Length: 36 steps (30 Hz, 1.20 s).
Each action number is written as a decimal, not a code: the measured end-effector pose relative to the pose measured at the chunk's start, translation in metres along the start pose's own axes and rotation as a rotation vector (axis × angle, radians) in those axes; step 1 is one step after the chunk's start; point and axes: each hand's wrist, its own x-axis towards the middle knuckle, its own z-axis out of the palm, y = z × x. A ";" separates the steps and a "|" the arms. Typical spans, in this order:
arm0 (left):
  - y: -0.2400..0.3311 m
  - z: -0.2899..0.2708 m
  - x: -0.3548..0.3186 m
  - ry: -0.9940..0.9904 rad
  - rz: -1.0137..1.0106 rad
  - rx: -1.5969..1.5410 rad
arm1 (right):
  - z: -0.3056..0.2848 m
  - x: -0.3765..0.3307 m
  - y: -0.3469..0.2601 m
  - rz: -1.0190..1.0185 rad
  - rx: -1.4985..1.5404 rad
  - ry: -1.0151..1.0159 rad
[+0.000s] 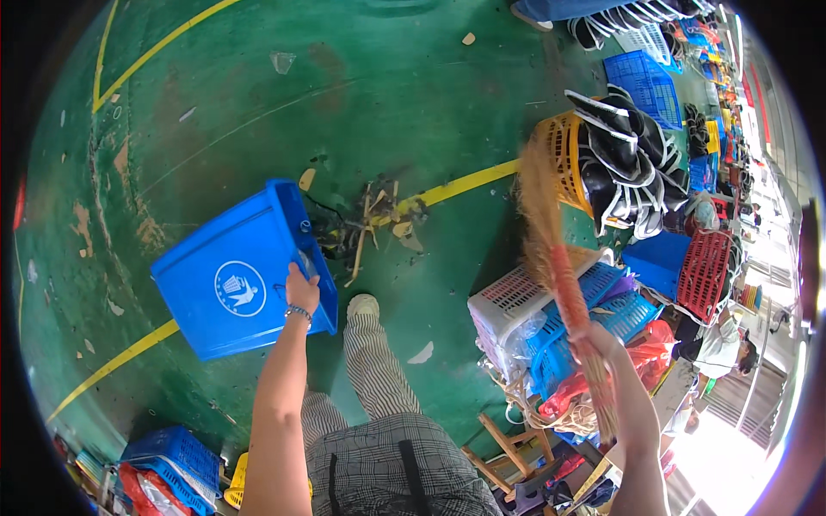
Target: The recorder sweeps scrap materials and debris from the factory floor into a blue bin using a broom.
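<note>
A blue plastic trash bin lies tipped on its side on the green floor, its mouth turned to the right. My left hand, with a beaded bracelet at the wrist, is closed on the bin's rim. Against the bin's mouth lies a heap of dark scraps and thin strips. In my right hand is a straw broom, gripped by its red-wrapped handle. Its bristles point away from me, to the right of the heap, beside a yellow basket.
The yellow basket holds several black-and-white shoes. Nearer me on the right stand stacked white and blue baskets and a wooden stool. Blue baskets sit at the lower left. Yellow lines cross the floor. Other people are far right.
</note>
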 end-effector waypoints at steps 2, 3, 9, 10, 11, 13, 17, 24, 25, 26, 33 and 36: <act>0.010 0.008 0.005 -0.048 0.032 0.026 | 0.059 0.026 -0.012 -0.033 -0.264 0.184; 0.009 0.013 0.004 -0.053 0.051 0.032 | 0.091 0.028 0.005 -0.062 -0.336 0.087; -0.035 0.013 0.035 -0.162 -0.033 -0.141 | 0.250 -0.046 0.050 -0.464 -0.751 -0.348; -0.028 0.011 0.037 -0.159 -0.025 -0.149 | 0.243 -0.058 0.040 -0.470 -0.754 -0.337; -0.021 0.003 0.036 -0.237 -0.055 -0.298 | 0.234 -0.069 0.030 -0.298 -0.590 -0.559; -0.031 -0.030 0.040 -0.235 -0.044 -0.594 | 0.217 -0.095 0.023 -0.133 -0.430 -0.854; 0.083 -0.089 -0.013 -0.366 -0.103 -0.926 | 0.122 -0.195 0.058 -0.091 -0.613 -0.659; 0.214 -0.138 -0.109 -0.523 0.043 -1.348 | 0.097 -0.380 0.101 -0.466 -0.793 -0.028; 0.205 -0.129 -0.106 -0.479 0.157 -1.359 | 0.109 -0.404 0.099 -0.413 -0.747 0.029; 0.194 -0.116 -0.101 -0.437 0.265 -1.370 | 0.122 -0.426 0.099 -0.384 -0.687 0.079; 0.090 -0.105 -0.047 -0.581 0.239 -0.874 | 0.202 -0.387 0.180 -0.305 -0.824 0.051; 0.124 -0.162 -0.113 -0.760 -0.061 -0.655 | 0.228 -0.444 0.213 -0.375 -0.511 0.261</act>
